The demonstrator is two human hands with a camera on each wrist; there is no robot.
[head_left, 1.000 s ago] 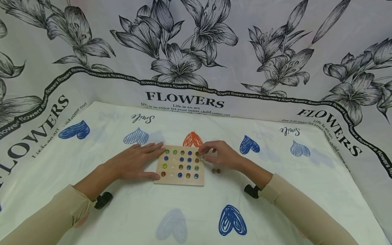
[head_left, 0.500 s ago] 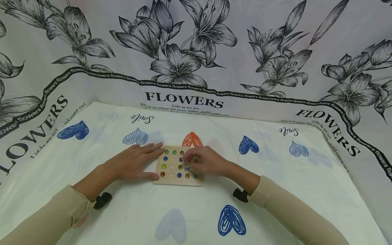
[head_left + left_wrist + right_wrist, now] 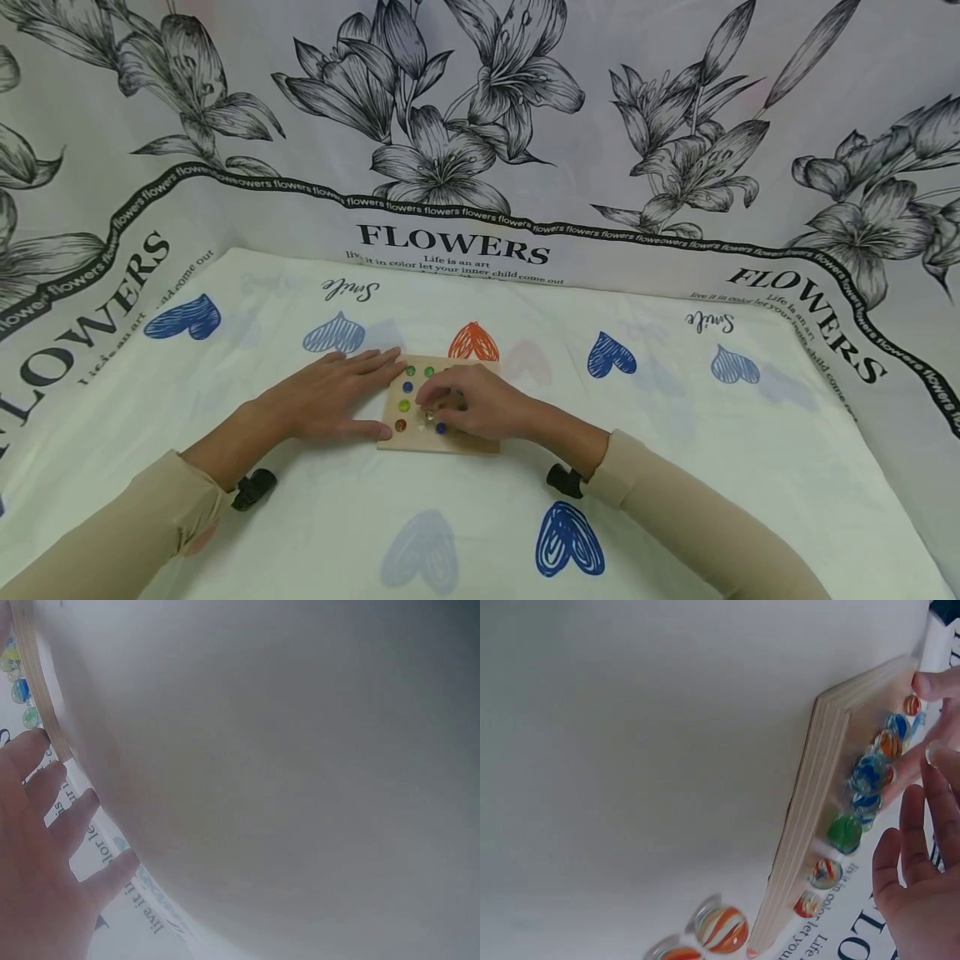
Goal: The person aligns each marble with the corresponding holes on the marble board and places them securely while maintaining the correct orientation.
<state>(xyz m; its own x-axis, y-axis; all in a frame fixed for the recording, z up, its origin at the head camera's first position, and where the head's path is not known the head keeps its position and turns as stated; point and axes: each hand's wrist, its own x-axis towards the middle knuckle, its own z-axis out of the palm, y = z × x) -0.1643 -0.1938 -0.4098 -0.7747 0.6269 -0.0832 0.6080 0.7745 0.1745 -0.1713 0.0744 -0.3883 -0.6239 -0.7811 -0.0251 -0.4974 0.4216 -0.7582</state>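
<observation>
A light wooden board [image 3: 397, 442] with rows of glass marbles lies on the cloth. My left hand [image 3: 330, 396] rests flat at its left edge, fingers straight, thumb at the lower left corner. My right hand [image 3: 480, 400] is over the board and pinches a clear marble [image 3: 931, 753] between thumb and forefinger, above the second column from the left. Its other fingers are loosely bent. A green marble [image 3: 404, 406], a blue marble [image 3: 408, 387] and a brown marble [image 3: 401, 425] sit in the left column. The right hand hides most marbles on the right side.
In the right wrist view, an orange-striped marble [image 3: 724, 930] and another striped marble [image 3: 679, 952] lie loose on the cloth beside the board. The white cloth [image 3: 315, 517] bears printed hearts. A flower-patterned curtain [image 3: 645, 67] stands behind.
My right hand has moved left from the board's right edge to above the second column with the clear marble. The left hand has stayed put at the board's left edge.
</observation>
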